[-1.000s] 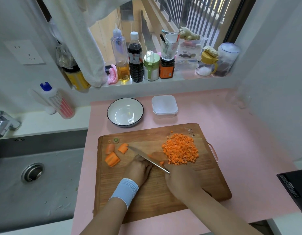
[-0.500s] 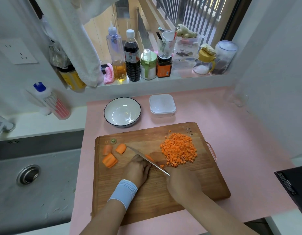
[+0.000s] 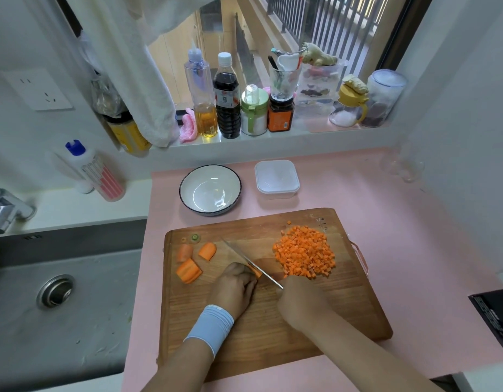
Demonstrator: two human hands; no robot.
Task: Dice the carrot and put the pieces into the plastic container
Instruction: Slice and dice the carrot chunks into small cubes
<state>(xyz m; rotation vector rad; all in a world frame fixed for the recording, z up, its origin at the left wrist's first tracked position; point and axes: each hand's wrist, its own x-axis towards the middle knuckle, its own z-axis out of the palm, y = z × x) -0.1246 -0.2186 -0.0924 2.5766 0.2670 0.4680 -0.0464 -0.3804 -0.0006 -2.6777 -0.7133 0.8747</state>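
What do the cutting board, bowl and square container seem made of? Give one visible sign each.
Cutting board: wood, matte, visible grain. Bowl: probably glazed ceramic, glossy highlights, dark rim. Square container: likely plastic, frosted, translucent lid.

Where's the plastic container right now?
In the head view, the plastic container sits on the pink counter, just beyond the far edge of the cutting board and immediately right of the white bowl.
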